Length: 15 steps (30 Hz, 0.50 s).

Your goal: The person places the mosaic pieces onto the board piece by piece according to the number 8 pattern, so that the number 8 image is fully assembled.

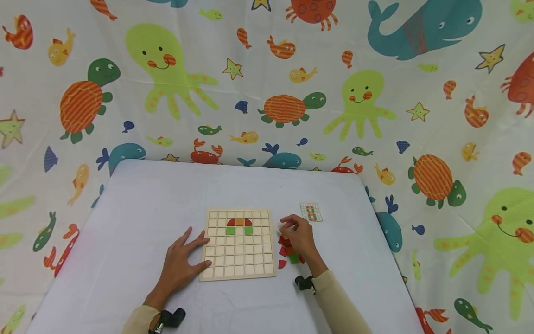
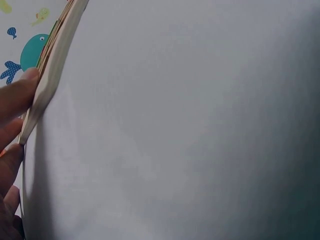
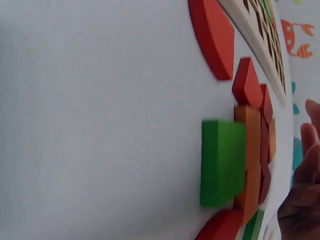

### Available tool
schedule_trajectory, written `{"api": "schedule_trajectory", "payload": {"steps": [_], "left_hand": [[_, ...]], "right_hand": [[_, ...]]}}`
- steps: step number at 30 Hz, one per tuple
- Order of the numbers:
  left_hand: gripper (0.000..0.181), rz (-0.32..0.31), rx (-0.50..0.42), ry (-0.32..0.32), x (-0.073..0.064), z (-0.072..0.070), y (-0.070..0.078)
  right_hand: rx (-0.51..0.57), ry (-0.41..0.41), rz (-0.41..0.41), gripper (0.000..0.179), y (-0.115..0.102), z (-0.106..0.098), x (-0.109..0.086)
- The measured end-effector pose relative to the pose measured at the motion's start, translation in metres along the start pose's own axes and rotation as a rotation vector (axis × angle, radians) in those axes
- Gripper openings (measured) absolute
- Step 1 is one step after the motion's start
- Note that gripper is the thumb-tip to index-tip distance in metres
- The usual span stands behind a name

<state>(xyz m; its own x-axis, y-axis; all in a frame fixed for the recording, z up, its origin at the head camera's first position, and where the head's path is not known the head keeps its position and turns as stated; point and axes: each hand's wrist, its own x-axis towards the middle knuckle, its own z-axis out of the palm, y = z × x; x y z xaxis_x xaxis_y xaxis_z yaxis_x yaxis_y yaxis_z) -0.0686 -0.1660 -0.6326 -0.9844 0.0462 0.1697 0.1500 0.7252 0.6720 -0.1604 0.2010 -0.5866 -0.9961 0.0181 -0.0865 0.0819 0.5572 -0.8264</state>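
A wooden grid board (image 1: 239,272) lies on the table. Toward its far side sit an orange square (image 1: 239,222) between two red curved pieces, with a green square (image 1: 231,230) under the left one and another green square (image 1: 248,230) under the right. My left hand (image 1: 180,260) is spread at the board's left edge, fingertips and thumb touching the rim. Beyond the right edge, my right hand (image 1: 299,235) hovers at a pile of loose pieces, thumb and index fingertip close together; I cannot tell whether they hold a piece. In the right wrist view, a green block (image 3: 222,162) lies nearest.
A small pattern card (image 1: 311,212) with a printed grid lies beyond my right hand. Loose red, orange and green pieces cluster right of the board, including a red curved piece (image 1: 282,264). White cloth covers the table (image 1: 125,222); a sea-animal curtain (image 1: 258,55) hangs behind.
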Motion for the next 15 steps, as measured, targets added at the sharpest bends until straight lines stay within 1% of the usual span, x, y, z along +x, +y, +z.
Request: {"api": "schedule_trajectory", "payload": {"steps": [3,6,8,11,13,15], "left_hand": [[0.067,0.006,-0.001,0.005,0.0,0.0,0.001],[0.067,0.01,-0.005,0.006,0.001,0.0,0.001],[0.067,0.009,-0.006,0.003,0.001,0.0,0.001],[0.067,0.006,-0.003,-0.002,0.001,0.0,0.0],[0.067,0.004,0.001,-0.002,0.001,0.0,0.0],[0.067,0.002,0.002,-0.005,0.001,-0.001,0.001]], "right_hand": [[-0.004,0.016,0.041,0.019,0.006,-0.006,0.0],[-0.028,0.001,0.063,0.023,0.011,-0.01,-0.001],[-0.069,-0.041,0.049,0.027,0.013,-0.011,-0.002],[-0.127,-0.119,-0.002,0.032,0.015,-0.013,-0.004],[-0.154,-0.163,-0.038,0.033,0.015,-0.013,-0.004],[-0.167,-0.187,-0.051,0.031,0.015,-0.012,-0.003]]}}
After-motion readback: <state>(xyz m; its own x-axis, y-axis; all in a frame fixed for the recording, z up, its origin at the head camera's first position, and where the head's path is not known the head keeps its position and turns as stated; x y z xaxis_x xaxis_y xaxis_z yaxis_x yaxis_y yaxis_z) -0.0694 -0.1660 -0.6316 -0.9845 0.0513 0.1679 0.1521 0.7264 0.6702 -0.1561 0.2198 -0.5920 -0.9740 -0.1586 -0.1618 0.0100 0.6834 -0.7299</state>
